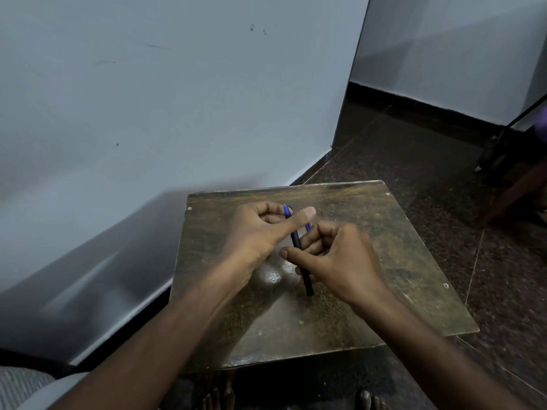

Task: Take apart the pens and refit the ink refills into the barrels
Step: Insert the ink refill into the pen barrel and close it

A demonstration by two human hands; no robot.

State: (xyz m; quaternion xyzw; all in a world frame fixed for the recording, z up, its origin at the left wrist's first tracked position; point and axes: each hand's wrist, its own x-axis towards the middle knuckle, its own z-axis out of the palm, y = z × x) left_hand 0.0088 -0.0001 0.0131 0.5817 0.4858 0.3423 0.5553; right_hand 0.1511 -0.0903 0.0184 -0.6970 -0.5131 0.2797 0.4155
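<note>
**Both hands on one pen above the small table**

The landmark here is the worn brown square wooden table [384, 261]. Above its middle, both hands meet around a slim dark blue plastic pen [296, 241]. The pen is tilted, with its blue pointed tip [286, 209] toward the far edge of the table and its dark lower end toward the near edge, close to the surface; I cannot tell if it touches.

The left hand [260, 232] has its fingers curled round the upper part of the pen, with the thumb stretched out across it. The right hand [334, 255] grips the lower barrel with curled fingers and thumb. A second small blue piece [307, 226] shows just beside the pen, between the two hands; what it is I cannot tell.

I judge the step to be pulling or twisting the pen apart. To do it well, one hand should hold the barrel firm while the other turns the front part gently along the pen's own line, not bending it, so that the thin refill is not bent. Keeping the work low above the table helps to catch small parts.

Count: one pen clearly seen, one unclear blue piece, two hands, one table.
</note>
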